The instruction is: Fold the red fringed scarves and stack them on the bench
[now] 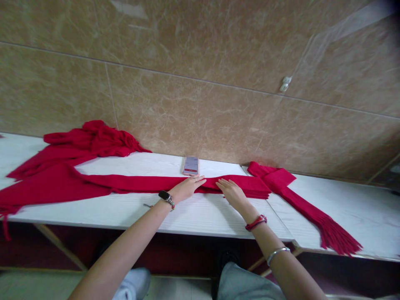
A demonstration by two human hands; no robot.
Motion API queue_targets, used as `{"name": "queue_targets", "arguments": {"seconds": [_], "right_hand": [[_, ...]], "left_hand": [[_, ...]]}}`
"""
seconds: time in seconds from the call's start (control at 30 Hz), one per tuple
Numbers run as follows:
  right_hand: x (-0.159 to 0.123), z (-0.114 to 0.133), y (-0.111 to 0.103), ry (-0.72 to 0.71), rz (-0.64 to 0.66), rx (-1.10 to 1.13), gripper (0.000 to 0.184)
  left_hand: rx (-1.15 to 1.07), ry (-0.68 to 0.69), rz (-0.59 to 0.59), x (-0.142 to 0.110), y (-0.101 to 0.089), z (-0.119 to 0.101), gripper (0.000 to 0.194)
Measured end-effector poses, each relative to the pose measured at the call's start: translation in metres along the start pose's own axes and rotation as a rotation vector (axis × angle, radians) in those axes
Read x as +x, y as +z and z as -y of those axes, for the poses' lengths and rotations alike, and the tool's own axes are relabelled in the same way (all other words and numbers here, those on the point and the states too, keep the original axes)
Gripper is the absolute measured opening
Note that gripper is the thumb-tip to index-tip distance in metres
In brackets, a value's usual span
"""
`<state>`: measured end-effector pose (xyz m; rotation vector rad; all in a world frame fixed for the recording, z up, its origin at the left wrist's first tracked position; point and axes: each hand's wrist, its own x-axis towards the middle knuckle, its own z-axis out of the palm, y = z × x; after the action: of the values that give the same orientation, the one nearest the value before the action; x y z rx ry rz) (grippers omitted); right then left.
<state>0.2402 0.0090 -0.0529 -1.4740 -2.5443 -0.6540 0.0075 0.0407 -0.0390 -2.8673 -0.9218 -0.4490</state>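
Note:
A long red scarf point(137, 183) stretches along the white table, its right part folded in flat layers and its left part spread wide over the table's left side. My left hand point(186, 187) lies flat on the scarf near its middle, fingers stretched out to the right. Just right of it, my right hand point(231, 192) rests with fingers extended on the folded layers. Neither hand grips the cloth. Behind the left hand lies a phone point(190, 166) with its screen lit.
A crumpled heap of red cloth point(93, 139) sits at the back left against the tiled wall point(187, 108). To the right lies another red scarf point(300, 206), its fringe near the front edge of the white table point(200, 216). A small white fixture point(285, 83) is on the wall.

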Motion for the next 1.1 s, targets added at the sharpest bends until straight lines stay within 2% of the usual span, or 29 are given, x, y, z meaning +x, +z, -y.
{"name": "queue_targets", "arguments": {"seconds": [0.17, 0.33, 0.5, 0.67, 0.83, 0.97, 1.1], "right_hand": [[0.001, -0.001, 0.0, 0.038, 0.007, 0.017, 0.043], [0.001, -0.001, 0.002, 0.049, 0.082, 0.056, 0.046], [-0.003, 0.001, 0.002, 0.054, 0.112, 0.045, 0.048], [-0.002, 0.006, -0.008, 0.041, 0.167, 0.014, 0.05], [0.013, 0.029, -0.023, 0.017, 0.106, 0.081, 0.046], [0.017, 0.046, -0.015, 0.049, 0.164, 0.094, 0.047], [0.01, 0.045, -0.005, 0.128, 0.177, 0.041, 0.051]], "left_hand": [[0.107, 0.028, 0.084, -0.003, -0.002, -0.002, 0.059], [-0.005, 0.006, 0.236, -0.005, 0.009, 0.003, 0.069], [-0.06, -0.007, 0.226, -0.006, 0.014, 0.008, 0.065], [-0.129, -0.052, 0.269, -0.007, 0.004, 0.003, 0.049], [-0.14, -0.083, 0.297, -0.006, -0.002, -0.003, 0.047], [-0.119, -0.134, 0.343, -0.009, -0.004, -0.002, 0.048], [-0.082, -0.214, 0.379, -0.02, -0.011, 0.004, 0.047]]}}
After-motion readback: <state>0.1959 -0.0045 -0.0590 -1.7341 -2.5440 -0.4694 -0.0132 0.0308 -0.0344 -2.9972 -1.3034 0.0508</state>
